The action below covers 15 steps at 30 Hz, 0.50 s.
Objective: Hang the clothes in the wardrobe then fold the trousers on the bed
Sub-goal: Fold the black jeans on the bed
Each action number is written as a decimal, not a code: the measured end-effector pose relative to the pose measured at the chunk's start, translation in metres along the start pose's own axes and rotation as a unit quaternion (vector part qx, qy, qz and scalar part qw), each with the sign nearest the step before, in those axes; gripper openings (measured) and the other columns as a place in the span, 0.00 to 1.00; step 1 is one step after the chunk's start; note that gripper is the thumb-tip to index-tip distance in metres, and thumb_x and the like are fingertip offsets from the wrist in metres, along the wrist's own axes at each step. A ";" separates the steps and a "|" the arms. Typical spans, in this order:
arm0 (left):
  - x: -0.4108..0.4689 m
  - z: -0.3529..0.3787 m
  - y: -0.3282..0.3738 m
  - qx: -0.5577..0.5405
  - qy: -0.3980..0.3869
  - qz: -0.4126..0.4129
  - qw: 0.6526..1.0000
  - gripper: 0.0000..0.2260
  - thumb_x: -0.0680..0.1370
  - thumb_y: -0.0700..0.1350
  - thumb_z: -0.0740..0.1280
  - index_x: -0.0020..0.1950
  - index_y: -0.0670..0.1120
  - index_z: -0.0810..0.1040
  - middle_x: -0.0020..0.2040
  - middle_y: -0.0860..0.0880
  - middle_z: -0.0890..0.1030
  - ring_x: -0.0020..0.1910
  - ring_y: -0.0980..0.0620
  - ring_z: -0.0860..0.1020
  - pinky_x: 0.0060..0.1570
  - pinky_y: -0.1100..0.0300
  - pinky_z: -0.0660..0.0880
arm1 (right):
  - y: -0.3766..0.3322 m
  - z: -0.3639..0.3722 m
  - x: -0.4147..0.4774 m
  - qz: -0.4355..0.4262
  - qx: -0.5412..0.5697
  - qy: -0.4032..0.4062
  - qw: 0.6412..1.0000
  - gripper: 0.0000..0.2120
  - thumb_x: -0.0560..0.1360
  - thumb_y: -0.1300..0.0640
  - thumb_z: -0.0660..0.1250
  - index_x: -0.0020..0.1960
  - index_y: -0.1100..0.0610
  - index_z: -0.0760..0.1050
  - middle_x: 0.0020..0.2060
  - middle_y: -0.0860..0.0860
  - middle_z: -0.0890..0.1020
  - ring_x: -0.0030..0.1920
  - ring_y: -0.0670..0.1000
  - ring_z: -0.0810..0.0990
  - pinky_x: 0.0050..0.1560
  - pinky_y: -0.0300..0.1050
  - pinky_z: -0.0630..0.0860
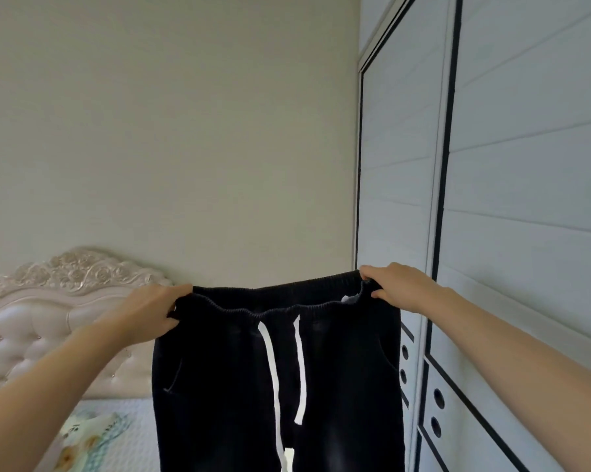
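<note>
While left grip (147, 311) and right grip (396, 286) pinch waistband (287, 306), one pair trousers (338, 386) hangs; two white drawstrings (270, 352) dangle.

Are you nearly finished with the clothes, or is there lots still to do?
Getting there, it seems. The wardrobe doors are closed and no loose clothes show, so hanging may be done, though I cannot see inside. Right now the left hand and right hand hold the black trousers up by the waistband, unfolded. Still left: laying them on the bed and folding them.
</note>
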<state>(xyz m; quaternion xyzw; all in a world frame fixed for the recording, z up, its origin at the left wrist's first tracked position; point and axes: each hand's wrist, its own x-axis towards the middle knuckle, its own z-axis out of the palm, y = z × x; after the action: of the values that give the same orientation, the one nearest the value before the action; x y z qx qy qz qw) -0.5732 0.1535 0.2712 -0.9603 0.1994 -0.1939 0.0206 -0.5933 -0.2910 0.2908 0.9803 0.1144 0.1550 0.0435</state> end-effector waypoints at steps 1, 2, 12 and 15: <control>0.003 -0.001 -0.002 0.010 0.003 0.017 1.000 0.09 0.74 0.43 0.67 0.52 0.52 0.72 0.30 0.54 0.72 0.32 0.54 0.71 0.28 0.65 0.63 | 0.004 0.001 0.003 0.003 -0.015 0.004 1.000 0.09 0.80 0.52 0.63 0.58 0.51 0.69 0.34 0.46 0.70 0.36 0.49 0.72 0.34 0.42 0.67; 0.007 -0.004 -0.004 0.016 0.003 0.033 0.999 0.10 0.74 0.45 0.68 0.52 0.52 0.71 0.31 0.54 0.74 0.33 0.54 0.72 0.29 0.65 0.65 | 0.008 0.001 0.006 0.008 -0.027 0.011 1.000 0.08 0.79 0.50 0.63 0.56 0.51 0.71 0.34 0.45 0.71 0.37 0.49 0.73 0.34 0.43 0.67; 0.009 -0.043 0.003 -0.152 0.049 -0.060 0.985 0.17 0.68 0.51 0.71 0.44 0.55 0.62 0.32 0.45 0.74 0.31 0.44 0.71 0.30 0.55 0.65 | 0.017 -0.008 0.036 0.066 0.131 0.184 0.972 0.09 0.80 0.44 0.59 0.48 0.49 0.65 0.31 0.48 0.76 0.32 0.50 0.74 0.31 0.45 0.68; 0.009 -0.047 0.020 -0.242 0.118 -0.092 0.959 0.15 0.73 0.37 0.69 0.45 0.50 0.64 0.35 0.43 0.74 0.32 0.44 0.73 0.31 0.55 0.67 | 0.006 -0.009 0.044 0.090 0.273 0.234 0.929 0.07 0.82 0.49 0.58 0.49 0.51 0.63 0.32 0.52 0.76 0.32 0.53 0.74 0.31 0.48 0.68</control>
<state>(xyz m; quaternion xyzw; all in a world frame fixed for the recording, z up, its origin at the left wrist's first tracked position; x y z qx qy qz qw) -0.5908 0.1335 0.3156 -0.9209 0.1525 -0.2528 -0.2544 -0.5545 -0.2860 0.3128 0.8962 0.0703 0.3465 -0.2678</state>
